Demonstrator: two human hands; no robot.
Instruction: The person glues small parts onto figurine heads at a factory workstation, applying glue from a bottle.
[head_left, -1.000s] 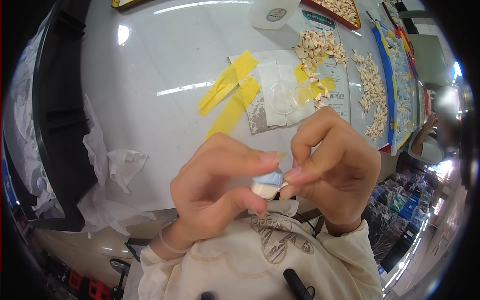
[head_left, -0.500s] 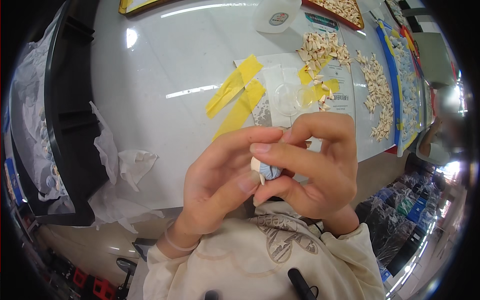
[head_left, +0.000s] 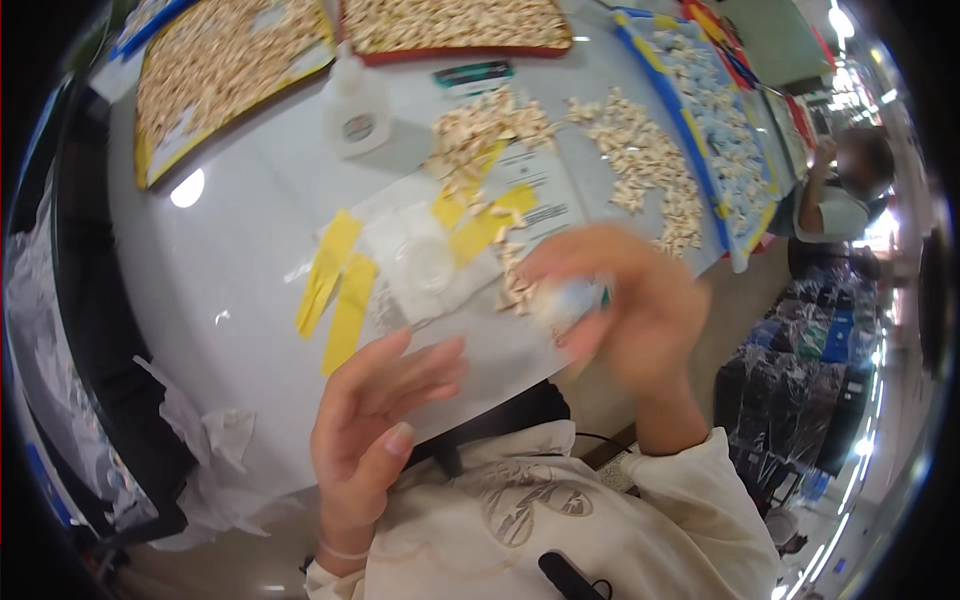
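Between the thumb and fingers of my right hand [head_left: 645, 310] is a small rounded blue-and-cream piece [head_left: 573, 300], smeared by motion. That hand is raised over the table's near right edge. My left hand [head_left: 370, 425] holds nothing; its fingers are stretched out and its thumb stands apart, low over the near edge. Beyond the hands, a see-through round dish [head_left: 424, 264] rests on white paper. A heap of small pointed cream pieces [head_left: 485, 130] lies past it, trailing toward my right hand.
Yellow tape strips [head_left: 350, 310] lie left of the dish. A white squeeze bottle [head_left: 357, 115] stands farther back. Trays of cream pieces [head_left: 235, 75] line the far side. A blue-edged tray [head_left: 690, 130] sits right, near more loose pieces [head_left: 640, 165]. A black rack [head_left: 110, 300] borders the left.
My hands have parted: the left has let go of the blue-and-cream piece and opened, while the right carries it off to the right. The view has swung, showing more of the far trays.
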